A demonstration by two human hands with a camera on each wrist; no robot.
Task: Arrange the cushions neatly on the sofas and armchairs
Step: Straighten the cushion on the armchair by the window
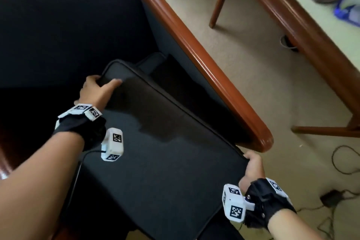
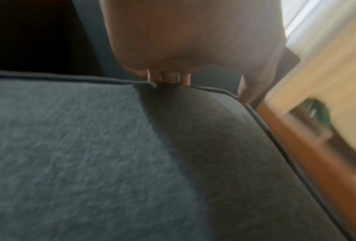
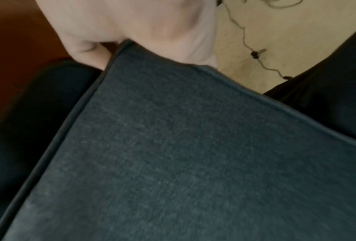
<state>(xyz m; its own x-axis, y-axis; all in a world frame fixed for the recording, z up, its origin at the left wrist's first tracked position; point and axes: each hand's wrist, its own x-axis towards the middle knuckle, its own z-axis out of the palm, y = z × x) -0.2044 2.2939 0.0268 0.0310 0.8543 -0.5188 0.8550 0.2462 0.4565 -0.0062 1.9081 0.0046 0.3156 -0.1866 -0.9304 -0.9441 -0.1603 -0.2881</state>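
Note:
A large dark blue-grey seat cushion (image 1: pixel 161 154) with piped edges lies tilted over the seat of a dark armchair (image 1: pixel 64 25). My left hand (image 1: pixel 97 88) grips its far left corner, fingers curled over the edge and thumb on top. In the left wrist view the fingers (image 2: pixel 168 78) hook over the cushion (image 2: pixel 111 154) piping. My right hand (image 1: pixel 252 165) grips the near right corner beside the armrest's end. The right wrist view shows that hand (image 3: pixel 144 35) wrapped round the cushion (image 3: pixel 183 154) corner. A second dark cushion (image 1: pixel 153 62) peeks out behind, near the backrest.
The armchair's glossy wooden armrest (image 1: pixel 194 48) runs diagonally along the cushion's right side. A wooden table (image 1: pixel 303 25) stands on the beige carpet (image 1: pixel 263 74) to the right. Cables (image 1: pixel 342 161) and a black adapter (image 1: pixel 331 198) lie on the floor at the right.

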